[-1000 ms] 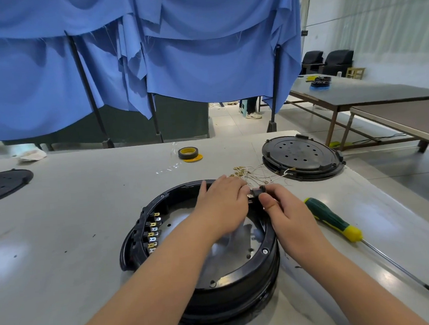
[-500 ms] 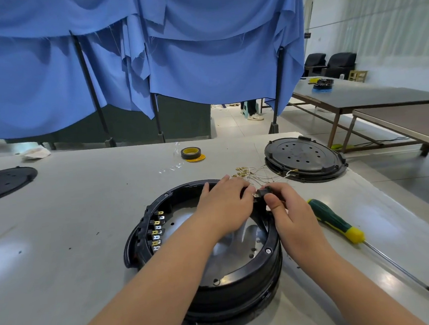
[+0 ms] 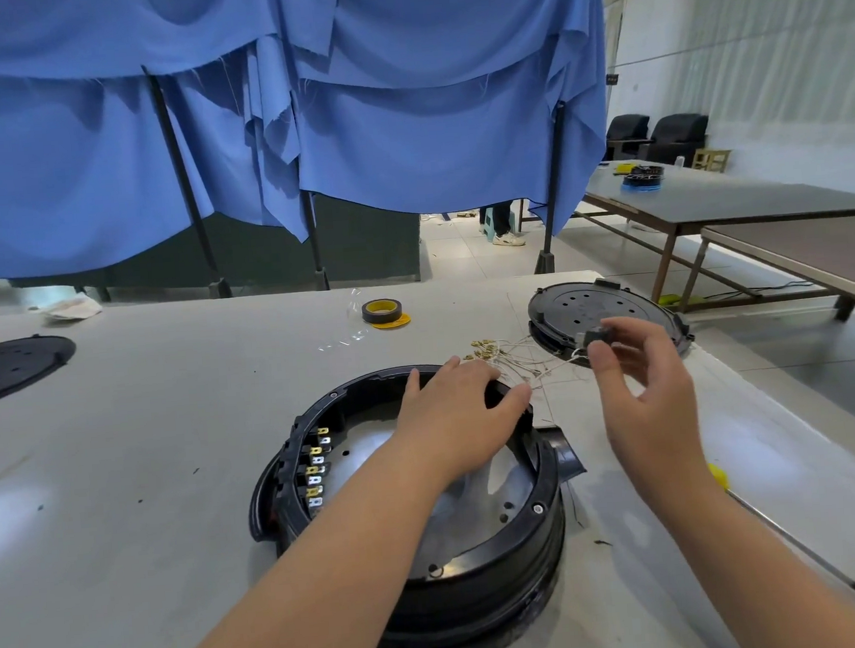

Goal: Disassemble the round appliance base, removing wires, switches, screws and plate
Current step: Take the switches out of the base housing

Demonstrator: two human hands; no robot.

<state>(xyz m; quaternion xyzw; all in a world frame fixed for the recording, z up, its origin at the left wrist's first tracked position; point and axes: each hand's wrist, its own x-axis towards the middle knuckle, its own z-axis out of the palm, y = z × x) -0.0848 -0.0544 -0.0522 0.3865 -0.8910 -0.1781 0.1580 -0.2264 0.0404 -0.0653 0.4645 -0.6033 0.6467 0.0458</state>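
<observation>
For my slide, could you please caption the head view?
Right hand pinches a small black switch lifted clear of the round appliance base, while the left hand rests on its rim.

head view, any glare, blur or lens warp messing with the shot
Head view: wide-angle warp bows the table edge and blue curtain; soft glare patches on the table at left; right hand slightly motion-blurred pinching the switch; metal plate reflects light.
</observation>
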